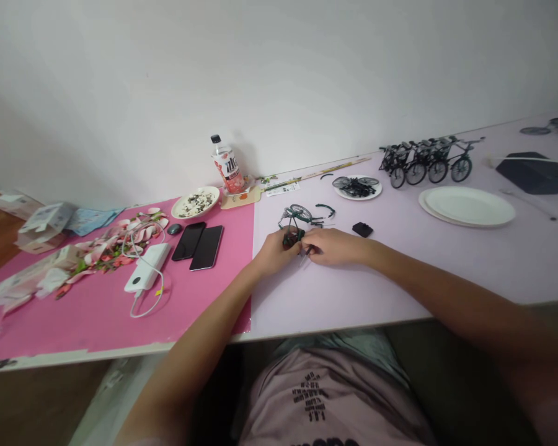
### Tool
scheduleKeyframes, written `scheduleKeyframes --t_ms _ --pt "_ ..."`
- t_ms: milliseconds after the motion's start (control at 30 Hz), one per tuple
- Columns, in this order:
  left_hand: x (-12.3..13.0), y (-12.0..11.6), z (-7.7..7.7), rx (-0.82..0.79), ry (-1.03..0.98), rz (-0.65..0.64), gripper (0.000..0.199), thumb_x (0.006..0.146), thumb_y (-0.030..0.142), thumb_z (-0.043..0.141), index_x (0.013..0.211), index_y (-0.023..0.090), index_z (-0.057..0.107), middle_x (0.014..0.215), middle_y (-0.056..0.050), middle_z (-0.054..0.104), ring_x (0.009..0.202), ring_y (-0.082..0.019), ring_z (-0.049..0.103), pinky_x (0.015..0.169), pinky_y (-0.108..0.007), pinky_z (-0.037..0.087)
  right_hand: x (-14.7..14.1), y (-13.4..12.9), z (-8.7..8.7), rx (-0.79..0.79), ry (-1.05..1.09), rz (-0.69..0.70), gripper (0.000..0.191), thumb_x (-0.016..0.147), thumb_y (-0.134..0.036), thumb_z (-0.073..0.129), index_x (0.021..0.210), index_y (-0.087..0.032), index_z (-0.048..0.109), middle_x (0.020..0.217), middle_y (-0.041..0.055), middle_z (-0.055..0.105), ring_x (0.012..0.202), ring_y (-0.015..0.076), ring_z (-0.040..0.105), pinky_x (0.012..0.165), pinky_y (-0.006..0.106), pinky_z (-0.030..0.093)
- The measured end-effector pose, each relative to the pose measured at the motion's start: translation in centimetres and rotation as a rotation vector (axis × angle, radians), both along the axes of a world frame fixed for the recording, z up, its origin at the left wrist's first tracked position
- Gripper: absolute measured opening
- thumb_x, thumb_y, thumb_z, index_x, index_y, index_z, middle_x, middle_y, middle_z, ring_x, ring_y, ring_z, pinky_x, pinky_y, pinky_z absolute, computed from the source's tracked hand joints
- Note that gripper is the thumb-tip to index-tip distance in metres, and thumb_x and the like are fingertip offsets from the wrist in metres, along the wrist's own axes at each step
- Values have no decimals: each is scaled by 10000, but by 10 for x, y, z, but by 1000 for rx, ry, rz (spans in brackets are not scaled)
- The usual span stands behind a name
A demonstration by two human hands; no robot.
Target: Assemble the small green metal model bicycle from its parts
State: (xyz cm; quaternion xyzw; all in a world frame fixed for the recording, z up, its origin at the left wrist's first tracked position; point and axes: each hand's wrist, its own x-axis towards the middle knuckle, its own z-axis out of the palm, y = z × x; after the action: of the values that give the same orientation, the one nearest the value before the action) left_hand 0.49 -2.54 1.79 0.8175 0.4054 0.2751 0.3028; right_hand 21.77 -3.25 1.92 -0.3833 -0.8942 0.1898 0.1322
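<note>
A partly built green model bicycle [296,218] is held upside down or tilted above the lilac part of the table, its spoked wheel on the far side. My left hand [278,252] is closed around its frame. Right beside it, my right hand [328,246] pinches a thin dark stick-like piece [309,251] against the bicycle; its exact kind is too small to tell. Loose on the table just beyond lie a curved dark strip [326,209] and small rods. A small black block [363,230] lies right of my right hand.
Several finished model bicycles [430,164] stand at the back right, near white plates [469,206]. A plate of black parts [376,189] sits behind my hands. Leftward are a bottle [227,166], a bowl of seeds [180,212], phones [207,248], a power bank [144,272] and petals [116,251].
</note>
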Motion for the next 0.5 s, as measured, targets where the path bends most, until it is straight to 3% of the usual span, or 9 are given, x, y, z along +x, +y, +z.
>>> scheduleKeyframes --t_ms 500 --pt "0 -1 1 -2 4 -8 123 905 271 596 959 187 670 827 -7 657 739 -148 556 733 -264 460 -2 -2 5 -22 -16 -6 75 852 -149 569 808 -209 564 943 73 657 875 222 586 736 300 387"
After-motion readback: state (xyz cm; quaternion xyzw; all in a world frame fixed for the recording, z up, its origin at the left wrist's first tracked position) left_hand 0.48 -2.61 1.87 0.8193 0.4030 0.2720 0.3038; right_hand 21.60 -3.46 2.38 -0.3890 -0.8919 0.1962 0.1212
